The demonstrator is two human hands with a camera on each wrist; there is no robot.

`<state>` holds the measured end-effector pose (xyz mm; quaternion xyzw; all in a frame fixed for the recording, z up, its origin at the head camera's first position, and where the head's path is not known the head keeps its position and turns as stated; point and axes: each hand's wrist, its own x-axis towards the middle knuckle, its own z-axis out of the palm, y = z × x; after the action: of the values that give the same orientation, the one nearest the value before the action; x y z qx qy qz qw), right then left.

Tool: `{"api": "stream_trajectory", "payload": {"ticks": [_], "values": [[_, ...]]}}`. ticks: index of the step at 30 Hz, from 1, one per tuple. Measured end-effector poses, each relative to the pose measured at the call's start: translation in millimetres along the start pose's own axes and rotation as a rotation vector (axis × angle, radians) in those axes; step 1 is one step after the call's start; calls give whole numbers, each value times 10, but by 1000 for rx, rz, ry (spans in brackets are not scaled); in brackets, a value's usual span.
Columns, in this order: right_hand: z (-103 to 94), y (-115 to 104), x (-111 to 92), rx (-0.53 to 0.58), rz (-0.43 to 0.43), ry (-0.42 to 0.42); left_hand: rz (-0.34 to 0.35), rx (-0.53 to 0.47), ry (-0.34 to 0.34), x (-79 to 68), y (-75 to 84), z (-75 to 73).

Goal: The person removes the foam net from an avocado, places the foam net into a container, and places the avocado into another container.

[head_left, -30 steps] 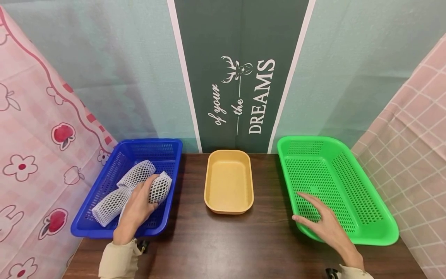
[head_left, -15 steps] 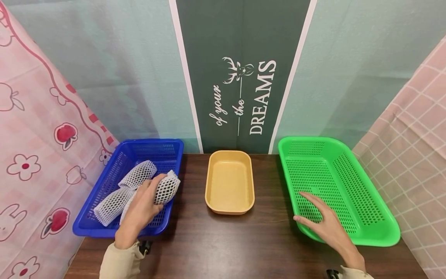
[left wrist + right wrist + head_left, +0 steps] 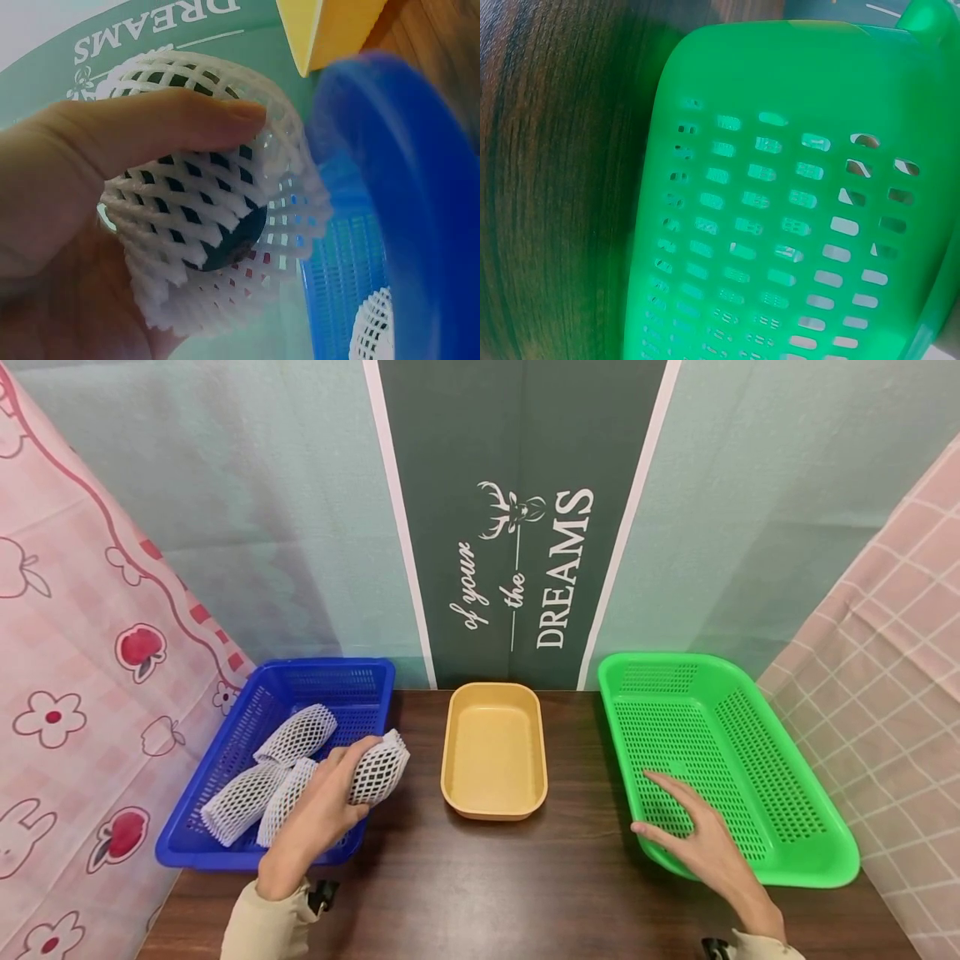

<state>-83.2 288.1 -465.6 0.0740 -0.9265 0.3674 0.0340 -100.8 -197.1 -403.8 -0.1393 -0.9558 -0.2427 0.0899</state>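
Observation:
My left hand grips a dark, rounded item in a white foam net sleeve, held over the right rim of the blue basket. In the left wrist view the thumb presses across the net, and the item's dark end shows at the opening; its kind is unclear. Inside the basket lie more white foam net sleeves, one partly behind the hand. Over the near left rim of the green basket my right hand is spread, holding nothing; whether it touches the rim cannot be told.
A yellow rectangular dish stands between the two baskets on the dark wooden table. Behind hangs a green curtain with lettering. Pink cloths flank both sides. The right wrist view is filled mostly by the green basket's slotted wall.
My left hand has lifted the netted item and moved it right, from inside the blue basket to its right rim. More of the sleeve beneath now shows. My right hand stays put.

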Motion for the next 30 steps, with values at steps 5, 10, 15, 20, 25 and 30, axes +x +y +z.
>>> {"api": "stream_trajectory", "payload": {"ticks": [5,10,15,20,25,30], "values": [[3,11,6,-6,-2,5,33,-21,-13,15,49,41],[11,19,7,-7,-3,7,53,-74,-52,19,111,75],[15,17,6,1,5,7,114,-109,-69,13,169,145],[13,14,6,2,8,15,194,-126,-92,0,225,238],[10,9,-2,1,6,23,229,-152,-157,-33,265,319],[0,6,-12,7,11,16,227,-189,-226,-79,289,400]]}}
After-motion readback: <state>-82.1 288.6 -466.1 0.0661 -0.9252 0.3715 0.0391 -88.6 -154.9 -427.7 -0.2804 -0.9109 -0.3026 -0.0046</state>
